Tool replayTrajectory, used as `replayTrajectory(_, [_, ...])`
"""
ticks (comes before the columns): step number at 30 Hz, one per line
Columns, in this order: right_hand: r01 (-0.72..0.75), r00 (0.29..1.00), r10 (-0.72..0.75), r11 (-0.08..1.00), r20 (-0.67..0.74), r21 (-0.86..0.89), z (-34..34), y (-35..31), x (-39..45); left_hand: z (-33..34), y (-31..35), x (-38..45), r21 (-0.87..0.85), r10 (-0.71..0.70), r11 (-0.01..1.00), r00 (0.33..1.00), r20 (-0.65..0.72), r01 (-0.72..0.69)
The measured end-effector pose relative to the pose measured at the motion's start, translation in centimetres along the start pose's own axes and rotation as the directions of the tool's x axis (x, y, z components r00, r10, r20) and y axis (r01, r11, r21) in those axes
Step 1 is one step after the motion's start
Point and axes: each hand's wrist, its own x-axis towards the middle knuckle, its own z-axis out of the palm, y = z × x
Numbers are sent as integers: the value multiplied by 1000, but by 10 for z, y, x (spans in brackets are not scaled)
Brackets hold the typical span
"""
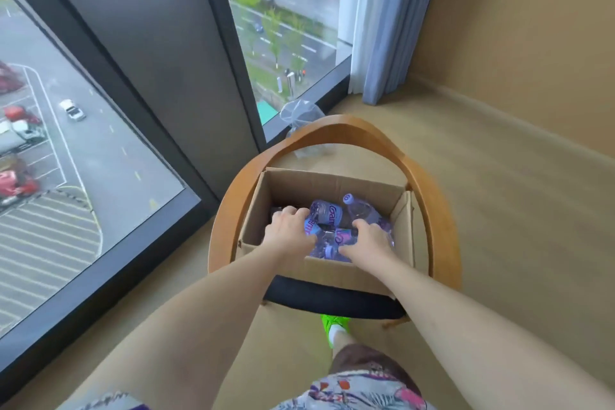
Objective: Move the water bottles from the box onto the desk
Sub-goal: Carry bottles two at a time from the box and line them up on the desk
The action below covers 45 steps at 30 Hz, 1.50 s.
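An open cardboard box (332, 185) sits on the dark seat of a wooden chair (346, 128). Inside lie several clear water bottles with purple labels and caps; one bottle (324, 213) lies across the middle and another (359, 208) points its cap to the far side. Both my hands are down in the box. My left hand (289, 231) has its fingers curled over a bottle at the left. My right hand (369, 238) curls round a bottle at the right. The bottles under my hands are partly hidden. No desk is in view.
A floor-to-ceiling window with dark frames (159, 76) runs along the left. A crumpled clear plastic bag (299, 116) lies on the floor behind the chair. A blue-white curtain (386, 23) hangs in the corner. Beige carpet spreads to the right. My green shoe (334, 326) is under the chair's front.
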Motion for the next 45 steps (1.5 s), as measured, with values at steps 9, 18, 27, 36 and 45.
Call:
replayTrajectory(9, [78,950,3,966,311,-245,26,19,105,28,-6,104,128,27,988,900,435,-91])
replayTrajectory(18, [264,895,-36,846,444,-464,66,46,138,63,-22,126,338,47,874,753,656,-350])
replayTrajectory(27, [262,937,-88,816,337,-516,86,52,144,73,-19,144,356,117,772,669,734,-526])
replayTrajectory(36, [143,957,-38,925,289,-352,66,50,141,60,-34,142,225,127,907,743,657,-354])
replayTrajectory(45, [-30,995,36,997,93,-66,55,26,110,21,-50,123,-373,44,927,974,224,44])
